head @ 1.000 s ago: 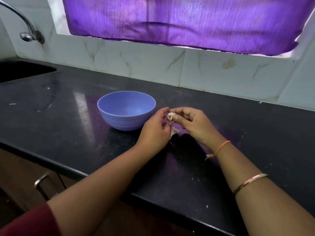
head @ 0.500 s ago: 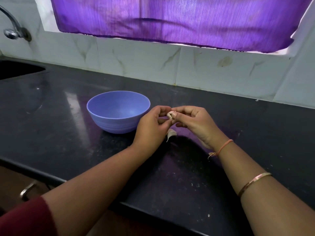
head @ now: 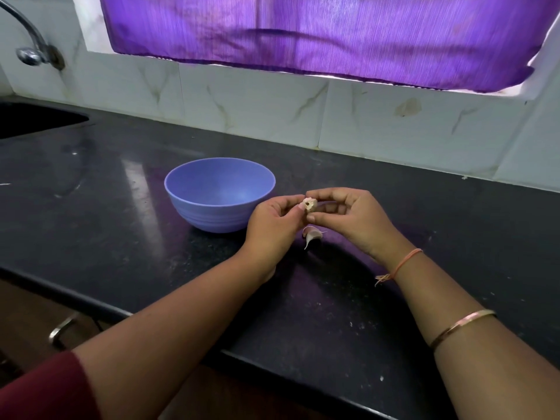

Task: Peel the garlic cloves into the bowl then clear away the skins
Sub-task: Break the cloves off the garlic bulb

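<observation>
Garlic clove [head: 309, 204]: pinched between my two hands above the black counter [head: 121, 213], just right of the bowl, its root end facing me.
My left hand [head: 274, 225]: fingertips curled onto the clove's left side.
My right hand [head: 348, 218]: thumb and fingers curled round its right side.
Second garlic clove [head: 312, 235]: lying on the counter just below both hands, skin on.
Blue bowl [head: 219, 194]: upright, nothing visible inside, near my left hand.
Surroundings: tap [head: 30, 53] and sink [head: 39, 118] far left; purple curtain [head: 318, 31] over the tiled wall.
</observation>
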The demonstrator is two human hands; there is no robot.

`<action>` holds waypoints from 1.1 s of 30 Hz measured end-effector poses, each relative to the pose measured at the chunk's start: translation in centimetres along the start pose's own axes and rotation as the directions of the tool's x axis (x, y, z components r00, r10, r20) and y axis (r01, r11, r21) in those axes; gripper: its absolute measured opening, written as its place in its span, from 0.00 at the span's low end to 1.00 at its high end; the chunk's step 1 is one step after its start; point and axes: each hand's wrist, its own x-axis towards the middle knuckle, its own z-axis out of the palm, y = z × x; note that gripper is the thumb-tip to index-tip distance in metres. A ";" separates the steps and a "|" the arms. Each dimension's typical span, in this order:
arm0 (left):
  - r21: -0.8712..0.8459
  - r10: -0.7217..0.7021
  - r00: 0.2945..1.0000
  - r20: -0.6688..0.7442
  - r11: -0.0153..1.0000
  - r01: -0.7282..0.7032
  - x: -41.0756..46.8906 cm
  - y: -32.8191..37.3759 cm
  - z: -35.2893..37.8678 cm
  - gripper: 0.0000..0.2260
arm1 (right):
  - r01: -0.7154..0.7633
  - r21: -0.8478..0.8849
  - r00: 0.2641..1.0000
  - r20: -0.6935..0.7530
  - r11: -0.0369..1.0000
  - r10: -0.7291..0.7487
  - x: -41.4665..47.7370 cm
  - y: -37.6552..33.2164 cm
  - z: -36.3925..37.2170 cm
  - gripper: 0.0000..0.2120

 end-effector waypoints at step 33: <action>0.136 0.047 0.999 -0.008 0.990 -0.045 -0.1 -0.1 -0.3 0.11 | -0.066 0.145 0.992 -0.100 0.987 0.081 -0.2 -0.1 -0.2 0.12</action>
